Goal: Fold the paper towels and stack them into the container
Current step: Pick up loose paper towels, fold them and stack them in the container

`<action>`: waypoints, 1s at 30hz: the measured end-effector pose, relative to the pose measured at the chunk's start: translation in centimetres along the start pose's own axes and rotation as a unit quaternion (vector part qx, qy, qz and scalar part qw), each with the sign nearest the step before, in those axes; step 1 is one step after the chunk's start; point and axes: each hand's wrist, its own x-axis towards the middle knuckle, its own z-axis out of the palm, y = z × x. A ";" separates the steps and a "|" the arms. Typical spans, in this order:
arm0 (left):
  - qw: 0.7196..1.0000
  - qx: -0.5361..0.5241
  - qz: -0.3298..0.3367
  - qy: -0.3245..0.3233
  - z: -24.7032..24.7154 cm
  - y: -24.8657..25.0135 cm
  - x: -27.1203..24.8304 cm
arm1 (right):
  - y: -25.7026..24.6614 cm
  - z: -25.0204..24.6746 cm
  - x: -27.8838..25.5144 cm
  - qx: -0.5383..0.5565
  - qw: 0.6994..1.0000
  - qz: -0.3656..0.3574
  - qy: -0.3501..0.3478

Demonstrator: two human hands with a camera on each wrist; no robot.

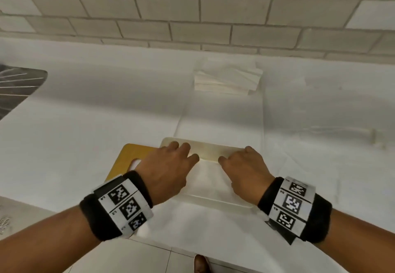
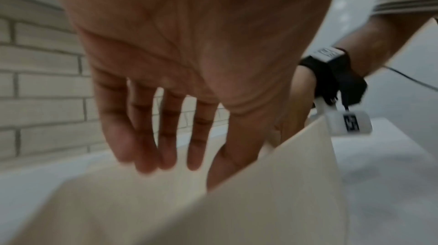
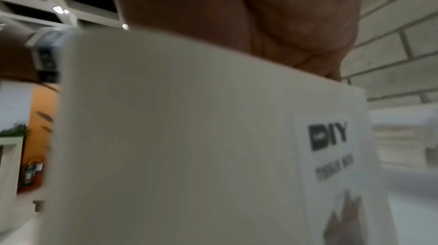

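Note:
A white box-shaped container [image 1: 213, 147] stands near the table's front edge, with a folded white paper towel [image 1: 210, 176] lying inside it. My left hand [image 1: 177, 165] is at the container's left end; in the left wrist view its fingers [image 2: 166, 151] hang straight over the inside, past the near wall [image 2: 272, 193]. At the right end, my right hand [image 1: 241, 165] reaches down into the container. The container's wall [image 3: 189, 136], which carries a "DIY" label [image 3: 329, 136], hides its fingers. A stack of paper towels [image 1: 226, 78] lies farther back.
A flat white sheet [image 1: 220, 118] lies between the stack and the container. A yellow board [image 1: 128, 157] sticks out to the container's left. A dark metal drainer [image 1: 17, 88] sits at the far left, and a tiled wall [image 1: 192, 16] bounds the table behind.

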 end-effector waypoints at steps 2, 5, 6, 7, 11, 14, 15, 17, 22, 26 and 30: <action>0.986 -0.100 -0.018 -0.134 1.1 -0.1 1.1 | 0.0 -0.3 -0.8 0.029 0.999 -0.005 0.040; 0.966 -0.157 0.002 -0.204 1.2 -0.6 1.7 | 2.6 -1.4 -3.7 0.189 0.970 -0.014 0.154; 0.964 -0.170 0.004 -0.203 0.9 -0.7 1.9 | 4.3 -1.3 -4.8 0.258 0.950 0.001 0.177; 0.962 -0.180 0.000 -0.205 0.5 -0.9 2.0 | 6.4 -0.7 -5.7 0.320 0.927 0.021 0.196; 0.956 -0.270 -0.023 -0.112 -3.4 -0.3 2.4 | 17.0 6.1 -7.6 0.299 0.940 0.119 0.113; 0.941 -0.338 -0.011 0.029 -8.2 2.9 3.3 | 21.4 10.8 -8.1 0.205 0.969 0.132 -0.025; 0.929 -0.362 0.002 0.075 -9.9 4.6 3.9 | 22.0 11.5 -8.2 0.196 0.974 0.115 -0.013; 0.897 -0.418 0.027 0.139 -13.0 8.5 5.1 | 22.6 12.0 -8.0 0.191 0.977 0.085 0.040; 0.859 -0.485 0.037 0.161 -14.8 16.8 9.5 | 23.7 12.1 -7.3 0.199 0.976 0.047 0.078; 0.867 -0.480 0.006 0.130 -12.4 19.9 12.4 | 25.1 11.7 -7.8 0.276 0.953 0.026 0.124; 0.886 -0.425 -0.034 0.180 -9.9 20.8 13.8 | 28.3 10.3 -9.3 0.424 0.873 -0.014 0.241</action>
